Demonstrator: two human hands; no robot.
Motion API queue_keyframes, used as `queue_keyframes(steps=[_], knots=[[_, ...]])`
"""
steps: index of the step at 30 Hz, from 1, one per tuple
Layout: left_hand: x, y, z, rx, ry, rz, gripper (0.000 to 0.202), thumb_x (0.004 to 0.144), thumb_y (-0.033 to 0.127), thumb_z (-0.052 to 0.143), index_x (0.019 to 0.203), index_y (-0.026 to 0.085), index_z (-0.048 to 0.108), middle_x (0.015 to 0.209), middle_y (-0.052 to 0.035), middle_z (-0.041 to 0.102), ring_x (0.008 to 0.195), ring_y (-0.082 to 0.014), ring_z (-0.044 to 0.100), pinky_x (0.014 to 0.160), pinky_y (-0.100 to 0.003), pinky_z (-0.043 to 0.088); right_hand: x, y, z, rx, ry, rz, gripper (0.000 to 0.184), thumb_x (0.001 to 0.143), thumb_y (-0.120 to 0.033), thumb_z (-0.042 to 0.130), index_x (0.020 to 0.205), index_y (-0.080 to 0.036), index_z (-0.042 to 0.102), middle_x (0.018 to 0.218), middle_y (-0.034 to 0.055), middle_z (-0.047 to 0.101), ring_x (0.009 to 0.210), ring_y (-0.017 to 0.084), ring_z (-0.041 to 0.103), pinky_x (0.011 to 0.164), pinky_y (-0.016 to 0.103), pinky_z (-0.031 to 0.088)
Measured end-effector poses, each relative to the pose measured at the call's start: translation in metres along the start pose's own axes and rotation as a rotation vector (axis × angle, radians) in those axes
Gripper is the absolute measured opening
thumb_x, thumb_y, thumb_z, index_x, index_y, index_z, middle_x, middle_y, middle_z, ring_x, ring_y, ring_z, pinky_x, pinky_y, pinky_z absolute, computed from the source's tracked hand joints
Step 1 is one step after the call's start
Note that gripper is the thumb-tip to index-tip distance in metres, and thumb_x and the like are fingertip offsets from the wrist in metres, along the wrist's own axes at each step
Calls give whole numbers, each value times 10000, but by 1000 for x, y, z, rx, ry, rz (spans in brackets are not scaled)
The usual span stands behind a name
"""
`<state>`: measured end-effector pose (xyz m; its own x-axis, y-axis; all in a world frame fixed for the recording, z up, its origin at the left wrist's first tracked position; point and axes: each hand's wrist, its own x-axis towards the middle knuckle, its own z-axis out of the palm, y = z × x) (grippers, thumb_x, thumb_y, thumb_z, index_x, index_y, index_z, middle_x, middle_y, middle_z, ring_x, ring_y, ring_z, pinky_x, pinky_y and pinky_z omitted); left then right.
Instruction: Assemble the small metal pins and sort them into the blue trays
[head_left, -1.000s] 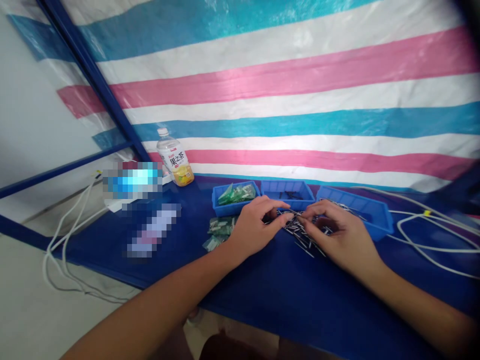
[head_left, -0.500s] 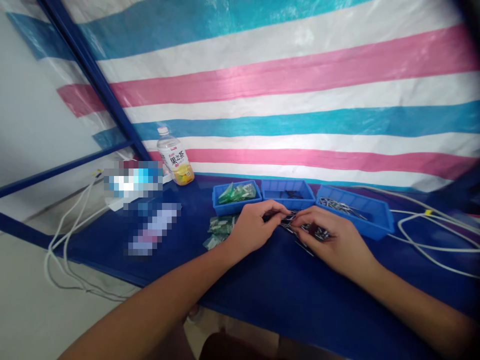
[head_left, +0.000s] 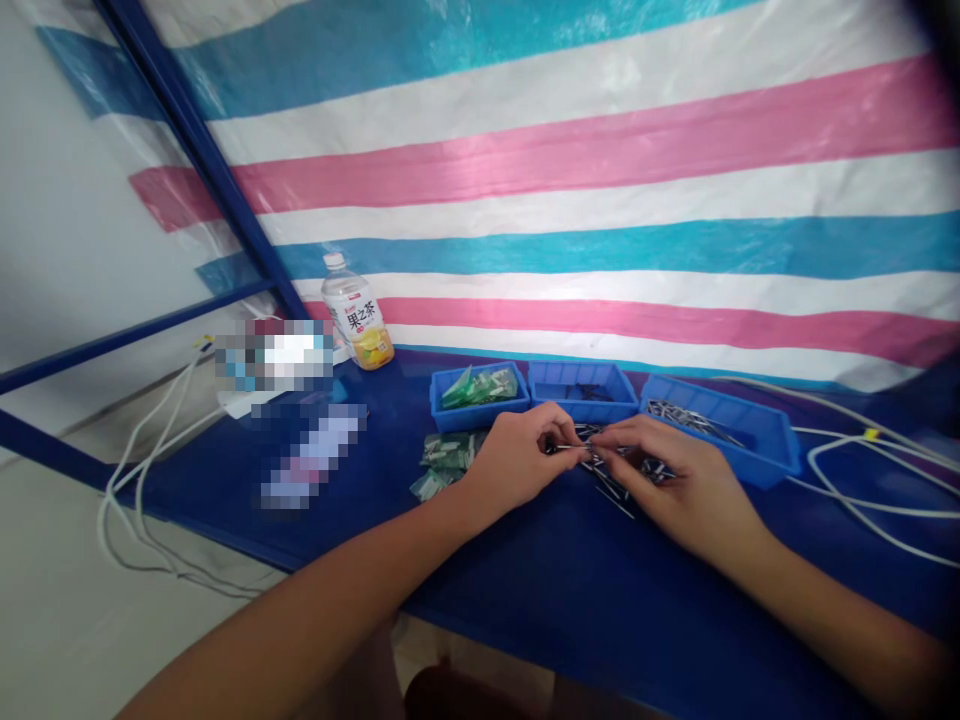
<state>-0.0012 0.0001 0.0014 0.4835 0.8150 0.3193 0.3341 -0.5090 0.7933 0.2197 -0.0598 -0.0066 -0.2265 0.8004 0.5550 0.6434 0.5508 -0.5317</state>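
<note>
The left hand (head_left: 517,455), nearly closed, pinched a thin rod (head_left: 583,446) between thumb and forefinger; the right hand (head_left: 675,475) pinched its other end. The rod lay between them, about equally near each, its long axis roughly sideways. Under the hands spread a loose pile (head_left: 616,486) on the surface (head_left: 525,590), three blue trays (head_left: 589,409) just beyond.

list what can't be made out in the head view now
All in head view:
Thin piece at the left hand: too small for detail
Pile of pieces: partly behind right hand
Green packets: partly behind left hand
Pixelated items at left: covered by blur blocks
Right forearm: cut by the edge
</note>
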Motion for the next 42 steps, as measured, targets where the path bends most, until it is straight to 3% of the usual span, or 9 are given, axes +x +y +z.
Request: queue_keyframes(steps=[6, 14, 23, 26, 30, 35, 40, 42], knots=[[-1, 1, 0, 42, 24, 41, 146, 843, 164, 820, 953, 205, 733, 880, 13, 805, 755, -144, 683, 745, -261, 514, -2, 1, 4, -4, -53, 39, 123, 1043, -272, 635, 1110, -284, 738, 1079, 39, 778, 843, 199, 735, 694, 318, 573], [-2, 1, 1, -55, -47, 74, 258, 852, 174, 804, 1071, 210, 673, 994, -19, 839, 856, -179, 776, 835, -298, 578, -3, -2, 5, 22, -97, 132, 70, 982, -218, 633, 1010, -259, 682, 927, 15, 747, 772, 189, 707, 681, 315, 552], [-3, -2, 7, -304, -23, 62, 367, 854, 148, 733, 1180, 200, 575, 1036, -70, 802, 973, -205, 812, 932, -329, 643, -4, -2, 4, 65, -82, 187, 100, 997, -271, 646, 1075, -260, 706, 958, 28, 777, 758, 185, 730, 577, 265, 556], [-2, -2, 8, -346, -23, 42, 395, 847, 130, 725, 1196, 200, 554, 1024, -68, 793, 929, -192, 814, 884, -308, 650, -3, -3, 4, 86, -47, 205, 190, 1014, -322, 659, 1188, -258, 696, 1002, 47, 773, 761, 186, 723, 530, 251, 544], [-2, -5, 7, -257, -40, 92, 442, 818, 107, 717, 1229, 195, 581, 996, -53, 791, 870, -177, 793, 843, -301, 647, -2, -6, 1, 110, -22, 138, 346, 1046, -382, 653, 1371, -265, 667, 1004, 55, 760, 782, 192, 710, 590, 277, 570], [-3, -5, 9, -180, -105, 137, 402, 840, 103, 684, 1232, 187, 657, 1012, -52, 807, 902, -183, 789, 858, -307, 646, -1, -5, -2, 65, -61, 63, 190, 1062, -346, 633, 1171, -279, 775, 1040, 70, 768, 890, 226, 733, 709, 334, 593], [-2, 4, 2, -20, 41, 142, 248, 945, 244, 703, 1176, 181, 768, 1138, -102, 787, 973, -205, 755, 881, -325, 624, 0, -4, -2, 44, 61, 105, 113, 1027, -331, 687, 1077, -261, 760, 981, 55, 763, 740, 191, 696, 613, 315, 557], [-2, 8, -2, 1, 20, 125, 288, 1004, 286, 655, 1252, 203, 776, 1062, -77, 809, 918, -200, 754, 867, -330, 616, 0, -3, -2, 28, 103, 104, 93, 1018, -316, 696, 1068, -257, 749, 979, 48, 761, 724, 183, 690, 625, 318, 560]])
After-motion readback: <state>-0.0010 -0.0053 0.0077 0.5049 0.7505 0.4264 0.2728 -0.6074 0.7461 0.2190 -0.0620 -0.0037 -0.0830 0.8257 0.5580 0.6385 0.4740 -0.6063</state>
